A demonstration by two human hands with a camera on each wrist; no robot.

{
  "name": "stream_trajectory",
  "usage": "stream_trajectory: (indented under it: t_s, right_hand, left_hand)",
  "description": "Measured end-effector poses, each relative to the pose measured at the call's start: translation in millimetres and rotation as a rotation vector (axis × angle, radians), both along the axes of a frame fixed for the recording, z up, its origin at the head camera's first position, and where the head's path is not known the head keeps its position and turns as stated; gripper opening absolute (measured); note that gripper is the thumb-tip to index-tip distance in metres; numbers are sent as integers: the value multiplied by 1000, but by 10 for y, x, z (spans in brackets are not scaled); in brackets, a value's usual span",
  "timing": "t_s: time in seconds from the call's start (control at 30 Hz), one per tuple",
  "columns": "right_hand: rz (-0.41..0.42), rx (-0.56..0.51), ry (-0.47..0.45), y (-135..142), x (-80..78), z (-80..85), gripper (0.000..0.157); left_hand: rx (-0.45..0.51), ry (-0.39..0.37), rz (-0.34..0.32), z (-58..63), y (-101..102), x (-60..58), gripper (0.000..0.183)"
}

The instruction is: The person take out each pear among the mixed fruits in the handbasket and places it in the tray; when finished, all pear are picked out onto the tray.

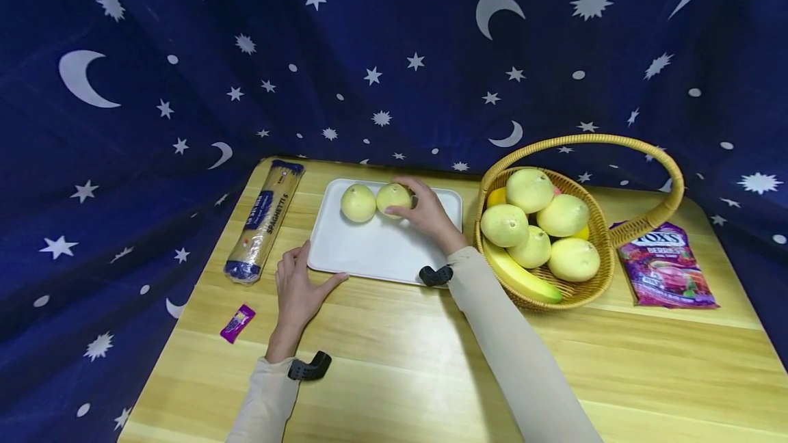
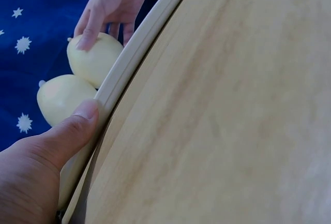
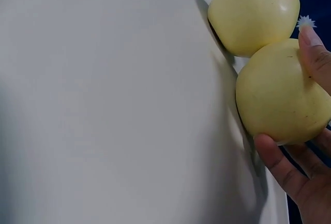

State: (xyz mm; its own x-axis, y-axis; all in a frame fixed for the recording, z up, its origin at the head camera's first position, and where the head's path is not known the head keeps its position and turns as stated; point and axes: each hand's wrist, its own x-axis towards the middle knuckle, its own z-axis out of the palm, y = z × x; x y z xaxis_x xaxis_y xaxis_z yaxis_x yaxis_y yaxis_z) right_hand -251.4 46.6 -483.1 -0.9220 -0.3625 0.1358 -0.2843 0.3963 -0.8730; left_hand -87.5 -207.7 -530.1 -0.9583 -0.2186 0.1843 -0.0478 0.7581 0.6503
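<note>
A white tray (image 1: 382, 251) lies on the table with two pale yellow-green round fruits along its far side. My right hand (image 1: 426, 214) holds the right-hand fruit (image 1: 392, 199), thumb on one side and fingers on the other; in the right wrist view this fruit (image 3: 282, 92) touches the other fruit (image 3: 253, 14). At the tray's near left corner is my left hand (image 1: 298, 289), thumb and fingers spread apart. Its thumb (image 2: 72, 133) rests against the tray rim (image 2: 134, 53) in the left wrist view; its other fingers are hidden there.
Right of the tray stands a wicker basket (image 1: 606, 269) with several similar fruits and a banana (image 1: 520, 275). Beyond it lies a purple candy bag (image 1: 667, 269). A spaghetti pack (image 1: 261, 224) and a small purple wrapped candy (image 1: 237, 323) are on the left.
</note>
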Motion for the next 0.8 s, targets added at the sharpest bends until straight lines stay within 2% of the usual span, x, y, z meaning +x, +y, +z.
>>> stream_trajectory:
  t_s: [0.53,0.8]
  right_hand:
    - [15,18,-23,-39,10,16,64]
    - [9,69,8,-43,45,49,64]
  left_hand:
    - [-10,19,1,-1,-4,-3,105]
    - [-11,9,4,-9,-3,1,106]
